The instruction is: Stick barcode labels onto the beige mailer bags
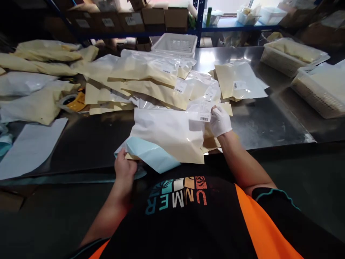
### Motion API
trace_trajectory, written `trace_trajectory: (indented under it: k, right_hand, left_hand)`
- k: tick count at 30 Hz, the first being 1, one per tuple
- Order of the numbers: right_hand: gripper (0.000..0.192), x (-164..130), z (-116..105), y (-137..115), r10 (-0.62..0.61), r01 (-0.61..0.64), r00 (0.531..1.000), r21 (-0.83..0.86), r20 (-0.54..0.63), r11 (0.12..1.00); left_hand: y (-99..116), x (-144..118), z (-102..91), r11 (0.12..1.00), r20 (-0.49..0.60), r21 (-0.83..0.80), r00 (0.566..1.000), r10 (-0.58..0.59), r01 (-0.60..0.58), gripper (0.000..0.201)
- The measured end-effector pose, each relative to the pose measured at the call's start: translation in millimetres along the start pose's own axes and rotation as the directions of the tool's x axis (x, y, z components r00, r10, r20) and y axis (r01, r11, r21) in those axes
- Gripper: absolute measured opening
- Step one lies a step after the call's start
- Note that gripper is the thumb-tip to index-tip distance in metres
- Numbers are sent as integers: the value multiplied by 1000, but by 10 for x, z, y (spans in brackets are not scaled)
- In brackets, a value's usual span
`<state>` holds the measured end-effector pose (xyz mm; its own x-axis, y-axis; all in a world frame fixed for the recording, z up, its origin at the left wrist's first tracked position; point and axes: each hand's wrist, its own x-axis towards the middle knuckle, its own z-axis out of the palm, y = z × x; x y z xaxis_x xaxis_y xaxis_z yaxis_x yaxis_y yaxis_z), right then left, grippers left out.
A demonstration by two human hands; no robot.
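In front of my body is a white and cream plastic packing bag (169, 133), tilted up toward me. A light-blue strip (151, 153) folds across its lower left corner. My left hand (125, 165), bare, is closed on that corner, with thumb on top and the other fingers hidden. My right hand (219, 120), in a white glove, is pinched at the right edge of a white printed label (205, 109) with a barcode. The label lies over the bag's upper right corner; whether it is stuck there I cannot tell.
Several labelled bags (151, 68) are heaped behind, with another bag (239, 81) to their right. White baskets (318, 93) stand at the right, one basket (174, 45) at the back. A tape roll (68, 102) and paper sheet (35, 147) lie left. Boxes (153, 19) fill the shelf.
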<state>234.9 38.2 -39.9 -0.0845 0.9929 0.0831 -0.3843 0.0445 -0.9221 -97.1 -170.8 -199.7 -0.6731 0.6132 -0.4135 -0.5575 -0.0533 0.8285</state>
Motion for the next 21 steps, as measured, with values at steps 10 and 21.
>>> trace_trajectory:
  k: [10, 21]
  right_hand:
    - [35, -981, 144, 124, 243, -254, 967, -393, -78, 884]
    - [29, -904, 107, 342, 213, -275, 960, -472, -181, 838]
  left_hand:
    - [89, -144, -36, 985, 42, -162, 997, -60, 66, 18]
    - [69, -163, -38, 969, 27, -237, 997, -67, 72, 19]
